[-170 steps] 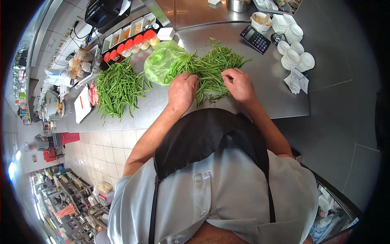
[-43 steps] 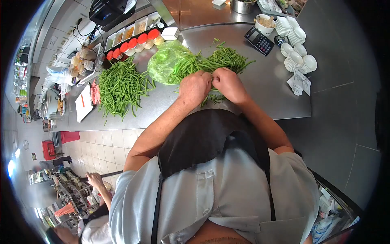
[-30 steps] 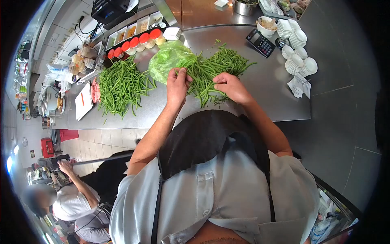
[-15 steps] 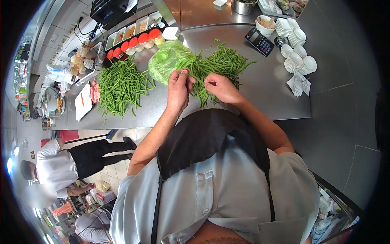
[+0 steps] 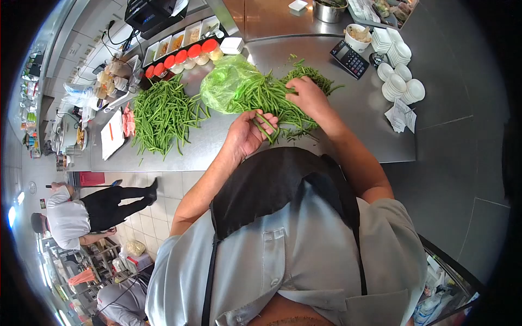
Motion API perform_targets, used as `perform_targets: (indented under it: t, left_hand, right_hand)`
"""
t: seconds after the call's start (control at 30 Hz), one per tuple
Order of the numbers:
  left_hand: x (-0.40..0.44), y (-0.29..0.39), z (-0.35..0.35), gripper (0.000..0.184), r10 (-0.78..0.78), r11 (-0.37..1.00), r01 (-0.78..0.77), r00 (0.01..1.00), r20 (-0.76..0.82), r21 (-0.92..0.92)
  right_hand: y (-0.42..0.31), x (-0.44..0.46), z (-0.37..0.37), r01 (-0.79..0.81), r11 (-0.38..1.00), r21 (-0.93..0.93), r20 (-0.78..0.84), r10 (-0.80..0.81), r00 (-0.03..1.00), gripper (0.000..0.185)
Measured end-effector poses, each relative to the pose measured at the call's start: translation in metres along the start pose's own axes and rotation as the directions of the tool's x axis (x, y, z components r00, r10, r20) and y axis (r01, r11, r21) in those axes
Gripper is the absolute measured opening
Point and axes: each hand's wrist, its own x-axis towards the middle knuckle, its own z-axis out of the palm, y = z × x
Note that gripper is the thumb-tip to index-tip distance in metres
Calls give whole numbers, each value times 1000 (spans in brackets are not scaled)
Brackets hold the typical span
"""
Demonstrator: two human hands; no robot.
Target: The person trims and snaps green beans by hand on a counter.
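Note:
My left hand (image 5: 249, 135) is palm up at the near edge of the right pile, its thumb and fingers curled round a few green beans (image 5: 266, 125). My right hand (image 5: 311, 99) reaches over that same pile of green beans (image 5: 272, 98), fingers bent in; whatever lies at its fingertips is too small to make out. A light green plastic bag (image 5: 224, 81) lies against the pile's left side. Further left a second, larger heap of green beans (image 5: 166, 117) spreads over the steel counter (image 5: 370, 130).
Red-lidded jars (image 5: 194, 53) and ingredient trays line the back left. A calculator (image 5: 349, 58), a paper cup (image 5: 358, 37), stacked white bowls (image 5: 394, 86) and paper slips (image 5: 401, 115) occupy the right. Beyond the counter's left end a person (image 5: 68, 217) stands on the floor.
My left hand has lowered and turned palm up with beans in it. My right hand has moved up and right over the pile. The person at left has shifted further away.

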Motion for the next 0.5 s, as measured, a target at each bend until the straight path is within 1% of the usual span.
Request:
perform_targets:
  t: [0.07,0.17,0.2,0.23,0.27,0.3,0.33,0.37,0.4,0.43,0.47,0.5]
  left_hand:
    - [-5,-1,9,13,24,998,-23,1000,-8,60]
    - [24,3,-24,12,43,973,-75,988,146,219]
    - [26,3,-26,12,123,933,-165,982,146,320]
    - [23,5,-21,14,227,837,-291,955,190,462]
    - [20,5,-15,17,316,705,-401,916,247,585]
    - [18,5,-9,21,384,542,-490,867,317,683]
    - [19,5,-5,23,461,422,-591,793,399,687]
    - [18,4,-1,21,506,303,-625,745,435,719]
    - [16,4,6,19,545,176,-651,689,477,739]
    - [14,5,12,17,575,44,-663,629,524,747]
    - [12,7,15,16,593,-66,-645,588,549,762]
    - [10,10,16,16,584,-229,-617,532,614,753]
  right_hand:
    - [-10,-1,5,7,993,-116,12,-5,1000,22]
    - [-13,7,11,-1,989,-148,63,10,998,16]
    - [-19,8,8,24,996,-87,41,-21,999,16]
    - [-32,8,0,50,998,-27,20,-50,999,15]
    - [-43,7,-7,75,997,33,-3,-75,997,14]
    - [-53,6,-11,69,984,163,1,-70,998,14]
    - [-63,4,-14,59,956,288,5,-63,998,14]
    - [-73,2,-18,49,913,406,7,-56,998,14]
    - [-83,-2,-23,1,869,495,24,-14,1000,14]
    - [-85,-3,-29,-15,891,453,29,2,1000,13]
    - [-86,-3,-33,-31,911,412,34,19,999,12]
    - [-86,-5,-34,-48,926,373,40,36,999,11]
